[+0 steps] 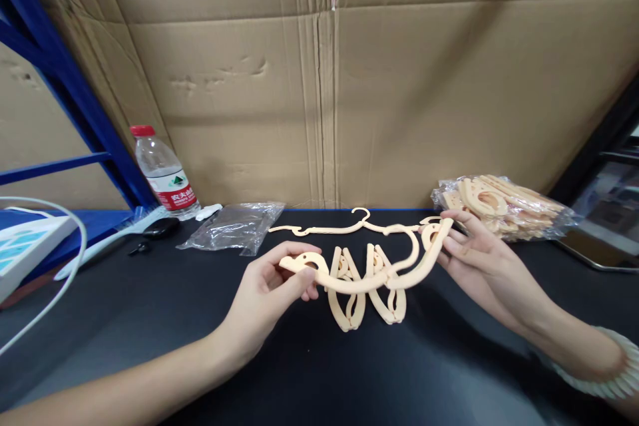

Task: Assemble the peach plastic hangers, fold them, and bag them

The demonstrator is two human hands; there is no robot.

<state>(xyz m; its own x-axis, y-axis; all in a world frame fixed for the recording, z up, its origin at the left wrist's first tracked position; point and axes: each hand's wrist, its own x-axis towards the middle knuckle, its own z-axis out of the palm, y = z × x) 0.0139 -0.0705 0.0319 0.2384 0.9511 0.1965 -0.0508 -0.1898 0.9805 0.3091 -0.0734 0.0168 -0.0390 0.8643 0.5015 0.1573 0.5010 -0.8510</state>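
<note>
My left hand (272, 283) pinches the left end of a cream plastic folding hanger (367, 279), thumb on top. My right hand (466, 249) grips the hanger's right end with its fingertips. The hanger spans between both hands just above the black table (309, 373), its arms spread. Two folded cream hangers (367, 293) lie on the table under it. A thin unfolded cream hanger (344, 226) with a hook lies flat behind them.
A clear bag of more cream hangers (504, 206) sits at the back right. An empty clear plastic bag (234, 226), a water bottle (164, 176) and a small black object (160, 227) lie at the back left. Cardboard (319, 80) walls the rear; blue shelving (64, 93) stands left.
</note>
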